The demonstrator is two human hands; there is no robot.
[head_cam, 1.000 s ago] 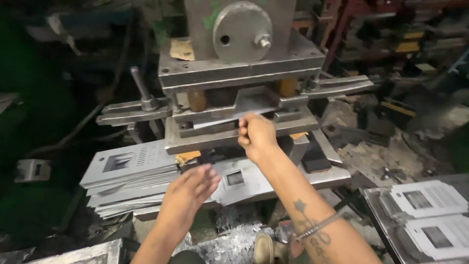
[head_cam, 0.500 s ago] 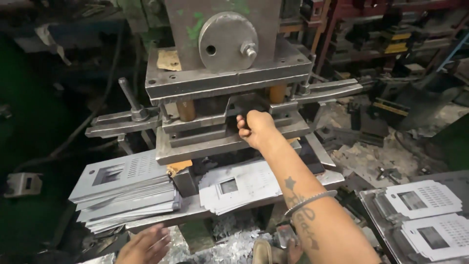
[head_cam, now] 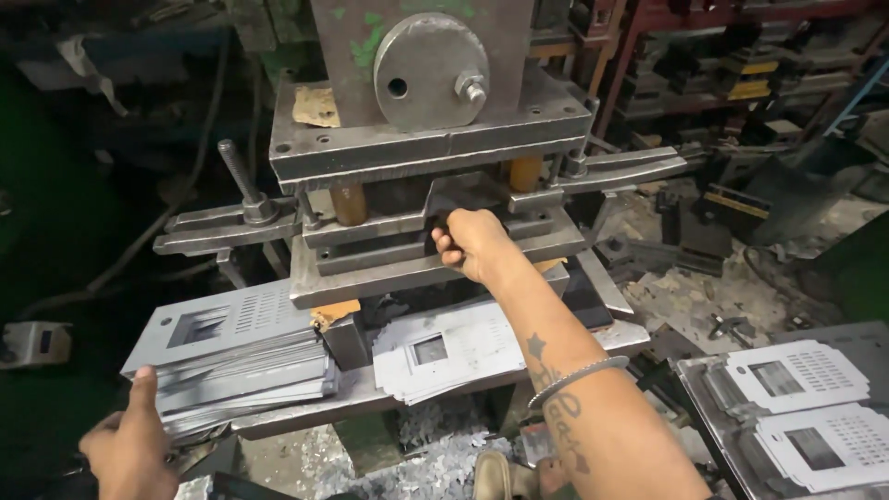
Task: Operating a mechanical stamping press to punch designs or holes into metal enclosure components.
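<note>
My right hand (head_cam: 472, 243) reaches into the slot of a steel press die (head_cam: 389, 275). Its fingers are curled shut there, apparently on a thin metal sheet that the die hides almost entirely. My left hand (head_cam: 130, 444) is low at the left with the fingers apart. Its thumb points up against the near corner of a stack of punched grey metal sheets (head_cam: 241, 361). Another punched sheet (head_cam: 454, 347) lies on the press bed below my right forearm.
The heavy upper plate (head_cam: 435, 139) of the press hangs over the die. A lever with a clamp bar (head_cam: 243, 190) sticks out at the left. Finished punched sheets lie in a tray (head_cam: 694, 380) at the right. Metal scrap (head_cam: 435, 468) covers the floor by a shoe (head_cam: 495, 477).
My left hand has dropped from the press bed to the near left corner of the sheet stack. My right hand has stayed at the die slot, pushed slightly further in.
</note>
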